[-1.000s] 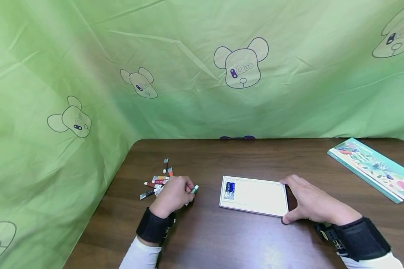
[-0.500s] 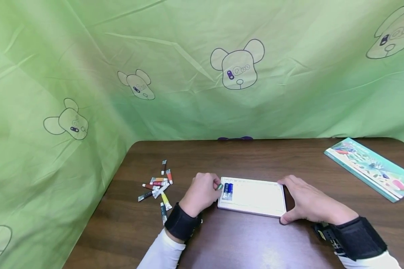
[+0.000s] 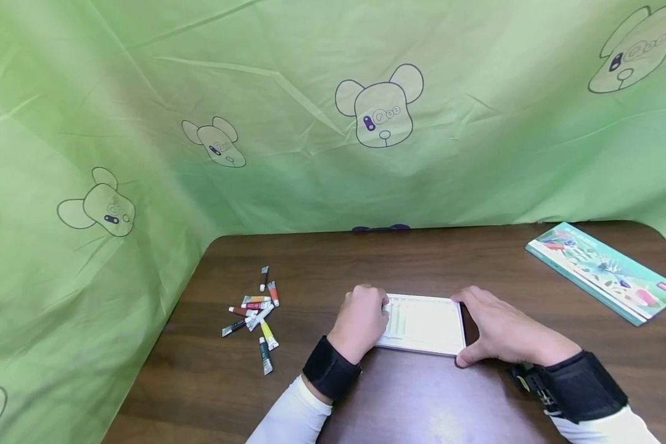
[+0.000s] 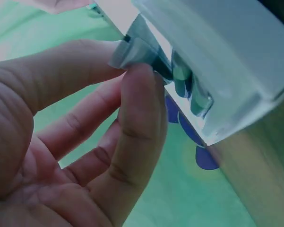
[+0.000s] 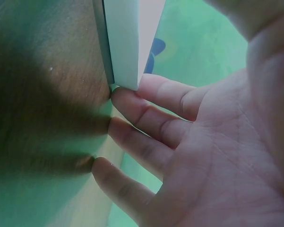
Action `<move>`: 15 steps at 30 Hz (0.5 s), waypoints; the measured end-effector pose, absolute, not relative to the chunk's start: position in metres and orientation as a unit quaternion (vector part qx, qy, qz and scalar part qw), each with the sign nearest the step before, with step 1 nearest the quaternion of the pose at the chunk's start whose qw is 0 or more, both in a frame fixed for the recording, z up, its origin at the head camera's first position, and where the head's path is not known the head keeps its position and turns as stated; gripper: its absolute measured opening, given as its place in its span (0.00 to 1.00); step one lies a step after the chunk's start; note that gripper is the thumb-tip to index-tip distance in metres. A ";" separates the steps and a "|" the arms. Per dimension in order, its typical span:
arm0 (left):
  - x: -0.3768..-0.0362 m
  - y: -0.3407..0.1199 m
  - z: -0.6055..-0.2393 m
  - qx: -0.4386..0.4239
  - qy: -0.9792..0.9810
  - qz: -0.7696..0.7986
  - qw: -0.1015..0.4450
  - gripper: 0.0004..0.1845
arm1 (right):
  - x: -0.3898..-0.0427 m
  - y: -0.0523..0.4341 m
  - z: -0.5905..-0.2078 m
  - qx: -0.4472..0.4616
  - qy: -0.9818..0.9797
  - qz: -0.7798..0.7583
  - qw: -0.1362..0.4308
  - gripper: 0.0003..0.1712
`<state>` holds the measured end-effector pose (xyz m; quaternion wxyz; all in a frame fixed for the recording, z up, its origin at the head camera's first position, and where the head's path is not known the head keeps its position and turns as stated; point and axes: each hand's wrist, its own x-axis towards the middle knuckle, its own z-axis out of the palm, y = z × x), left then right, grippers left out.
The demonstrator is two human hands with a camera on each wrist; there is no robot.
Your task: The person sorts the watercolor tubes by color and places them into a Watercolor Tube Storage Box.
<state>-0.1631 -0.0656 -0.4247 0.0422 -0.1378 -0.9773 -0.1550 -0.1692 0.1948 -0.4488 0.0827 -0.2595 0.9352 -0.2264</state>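
At the left end of a shallow white tray (image 3: 430, 324), my left hand (image 3: 363, 320) pinches a small paint tube (image 4: 141, 52) by its flat crimped end, between thumb and forefinger. The left wrist view shows the tube tilted at the tray, beside two more tubes (image 4: 182, 73) lying in it; the head view hides them behind the hand. My right hand (image 3: 505, 327) holds the tray's right end, thumb at the near corner and forefinger at the far one. In the right wrist view, fingertips (image 5: 127, 101) touch the tray's edge and others rest on the table.
Several loose paint tubes (image 3: 263, 317) lie scattered on the brown wooden table (image 3: 399, 401) at left. A turquoise illustrated box (image 3: 605, 271) lies at the back right. Behind the table hangs a green curtain (image 3: 288, 185) with mouse-head drawings.
My left hand has carried a paint tube rightward from the loose pile to the tray's left end and now covers the two blue tubes there. My right hand stays at the tray.
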 end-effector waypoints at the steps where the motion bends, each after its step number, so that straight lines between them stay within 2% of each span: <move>1: -0.163 -0.065 -0.425 -0.137 -0.978 -0.152 0.044 0.04 | -0.169 0.195 -0.448 -0.260 0.935 -0.227 0.081 0.61; 6: -0.166 -0.068 -0.427 -0.150 -0.979 -0.135 0.042 0.02 | -0.170 0.196 -0.447 -0.263 0.936 -0.224 0.073 0.61; 15: -0.167 -0.080 -0.420 -0.176 -0.976 -0.129 -0.023 0.03 | -0.169 0.195 -0.446 -0.262 0.936 -0.220 0.078 0.61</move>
